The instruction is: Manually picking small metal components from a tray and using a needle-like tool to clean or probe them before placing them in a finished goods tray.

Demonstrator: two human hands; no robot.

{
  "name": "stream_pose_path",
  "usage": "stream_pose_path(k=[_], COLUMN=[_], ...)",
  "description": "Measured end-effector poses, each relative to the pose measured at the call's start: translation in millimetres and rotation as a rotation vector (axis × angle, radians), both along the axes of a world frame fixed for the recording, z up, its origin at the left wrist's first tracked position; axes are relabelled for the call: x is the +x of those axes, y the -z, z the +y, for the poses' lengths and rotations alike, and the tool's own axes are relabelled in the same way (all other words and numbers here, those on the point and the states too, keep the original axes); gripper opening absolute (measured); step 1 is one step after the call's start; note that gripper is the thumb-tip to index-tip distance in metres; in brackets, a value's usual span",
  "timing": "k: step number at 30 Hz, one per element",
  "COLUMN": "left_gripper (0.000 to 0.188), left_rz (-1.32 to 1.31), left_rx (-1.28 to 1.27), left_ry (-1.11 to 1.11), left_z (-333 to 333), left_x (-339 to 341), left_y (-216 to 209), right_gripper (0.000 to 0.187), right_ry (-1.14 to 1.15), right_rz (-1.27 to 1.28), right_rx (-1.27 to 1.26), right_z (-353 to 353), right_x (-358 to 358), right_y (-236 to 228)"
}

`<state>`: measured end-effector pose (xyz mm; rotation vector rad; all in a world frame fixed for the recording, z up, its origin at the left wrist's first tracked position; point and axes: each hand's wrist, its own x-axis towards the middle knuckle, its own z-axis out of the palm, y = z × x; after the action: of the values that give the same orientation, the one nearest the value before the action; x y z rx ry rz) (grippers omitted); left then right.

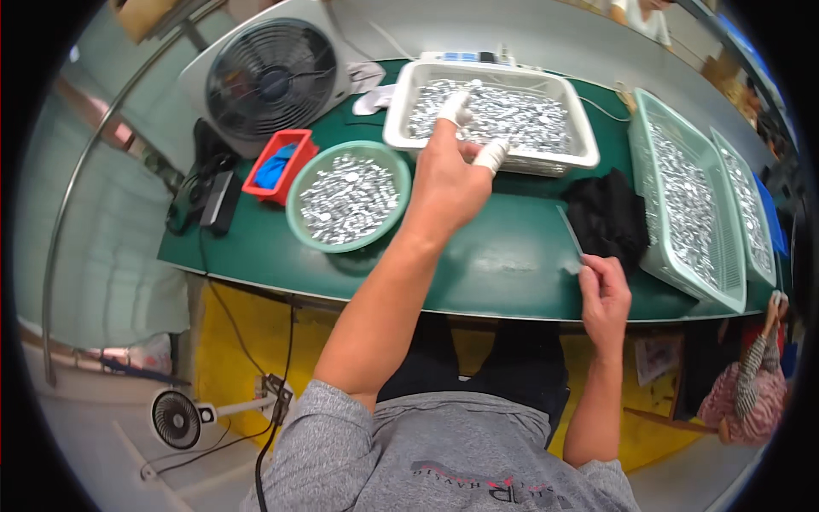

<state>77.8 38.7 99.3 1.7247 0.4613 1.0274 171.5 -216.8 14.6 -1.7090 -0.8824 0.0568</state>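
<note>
My left hand (452,175) reaches over the near rim of a white plastic basket (583,145) heaped with small shiny metal parts (520,115). White coverings wrap its thumb and forefinger, which are spread apart above the parts. The other fingers are mostly hidden behind the hand. At the table's front edge my right hand (606,294) is closed, pinching a thin, straight, pale stick (570,229) that points up and away. Whether the stick is metal or plastic I cannot tell. Just beyond it lies a crumpled black cloth (610,213).
Left of my left arm stands a round green basket (297,218) of similar parts, beside a red bin (256,183) holding something blue. A box fan (273,77) is behind them. Green crates (657,230) of parts line the right. Another person (751,384) is at lower right.
</note>
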Motion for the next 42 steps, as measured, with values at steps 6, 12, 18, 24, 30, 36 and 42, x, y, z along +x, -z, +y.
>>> stream_pose_path(k=[6, 12, 18, 24, 30, 36, 42], left_gripper=[0.043, 0.035, 0.035, 0.025, 0.021, 0.016, 0.023], left_rz=[0.309, 0.737, 1.022, 0.94, 0.96, 1.113, 0.79], left_rx=[0.3, 0.7, 0.994, 1.026, 1.057, 1.0, 0.817], left_ry=[-0.174, -0.405, -0.307, -0.341, -0.43, -0.423, -0.425], left_z=[53, 135, 149, 156, 150, 146, 132], left_x=[-95, -148, -134, -135, -137, -127, -127], left_y=[13, 20, 21, 27, 31, 19, 16], right_gripper=[0.016, 0.016, 0.017, 0.016, 0.017, 0.017, 0.017], right_ry=[0.002, -0.026, -0.03, 0.009, 0.024, 0.023, 0.016], right_rz=[0.005, -0.007, -0.005, -0.065, -0.057, -0.068, -0.053], right_rx=[-0.003, -0.01, -0.064, -0.025, -0.032, -0.03, -0.03], right_z=[-4, 0, -3, 0, 1, -1, 0], right_x=[0, -1, -2, -4, -6, -6, -6], right_y=[-4, -3, -4, -4, -6, -6, -6])
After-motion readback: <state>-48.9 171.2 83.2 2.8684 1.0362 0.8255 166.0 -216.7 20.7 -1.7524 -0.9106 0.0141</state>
